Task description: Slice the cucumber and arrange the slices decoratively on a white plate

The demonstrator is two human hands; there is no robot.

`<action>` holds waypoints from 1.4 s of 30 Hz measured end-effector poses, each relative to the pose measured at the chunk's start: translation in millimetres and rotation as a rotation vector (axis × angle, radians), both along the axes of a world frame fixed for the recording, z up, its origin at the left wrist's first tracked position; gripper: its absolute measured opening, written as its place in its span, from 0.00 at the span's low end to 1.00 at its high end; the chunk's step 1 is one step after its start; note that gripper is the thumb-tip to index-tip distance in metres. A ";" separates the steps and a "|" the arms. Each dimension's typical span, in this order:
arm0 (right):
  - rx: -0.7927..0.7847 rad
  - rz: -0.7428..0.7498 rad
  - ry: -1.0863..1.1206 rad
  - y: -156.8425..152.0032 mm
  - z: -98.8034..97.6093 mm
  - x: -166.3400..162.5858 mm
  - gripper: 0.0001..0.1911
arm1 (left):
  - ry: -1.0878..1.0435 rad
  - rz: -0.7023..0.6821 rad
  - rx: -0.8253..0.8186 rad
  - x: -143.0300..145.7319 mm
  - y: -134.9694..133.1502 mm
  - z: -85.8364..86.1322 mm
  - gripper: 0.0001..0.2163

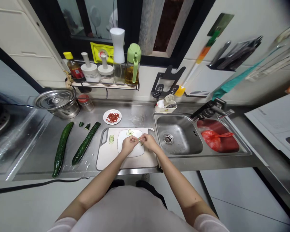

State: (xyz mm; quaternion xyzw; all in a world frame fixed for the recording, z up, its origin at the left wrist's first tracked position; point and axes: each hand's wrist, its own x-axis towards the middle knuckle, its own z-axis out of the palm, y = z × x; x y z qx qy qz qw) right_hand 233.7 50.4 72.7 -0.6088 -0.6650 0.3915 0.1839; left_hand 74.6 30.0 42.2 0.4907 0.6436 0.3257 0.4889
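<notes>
My left hand and my right hand meet above the right side of a white plate. Their fingertips pinch a small green cucumber slice between them. Several cucumber pieces lie at the plate's far rim. The plate rests on a white cutting board with a grey handle. Left of the plate, a short row of overlapping cucumber slices sits on the board. A cut cucumber and a longer cucumber lie on the steel counter, with two cucumber ends behind them.
A small plate of red berries stands behind the board. A lidded steel pot is at the back left. To the right is a sink with a black faucet and a red bag. Seasoning bottles line a wall rack.
</notes>
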 end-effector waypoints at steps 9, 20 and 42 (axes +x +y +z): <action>0.033 0.015 -0.123 12.6 -2.2 5.8 0.03 | 0.150 -0.034 -0.022 9.4 12.7 -1.6 0.04; 0.018 0.051 -0.342 14.8 -12.5 4.7 0.05 | 0.237 -0.064 -0.050 14.4 13.3 -5.5 0.04; -0.007 0.189 -0.606 11.4 -10.3 -2.1 0.09 | 0.474 -0.170 -0.072 24.4 15.8 -4.4 0.04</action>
